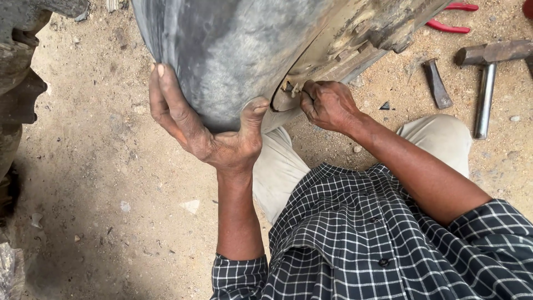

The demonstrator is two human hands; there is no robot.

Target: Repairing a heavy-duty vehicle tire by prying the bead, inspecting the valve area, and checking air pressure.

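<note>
A large grey rubber inner tube (pixel 233 55) bulges out of a rusty, dirt-caked wheel rim (pixel 355 33) at the top of the head view. My left hand (pixel 205 125) grips the tube's lower fold, thumb on the near side and fingers wrapped around the left edge. My right hand (pixel 328 104) is closed, its fingertips pinching a small pale part (pixel 292 89) where the tube meets the rim. My legs in light trousers and my checked shirt fill the lower right.
On the sandy ground to the right lie a metal hammer (pixel 488 72), a short dark wedge-shaped tool (pixel 437 83) and red-handled pliers (pixel 452 16). A dark tyre or machine part (pixel 16 66) stands at the left edge. Small stones and scraps dot the dirt.
</note>
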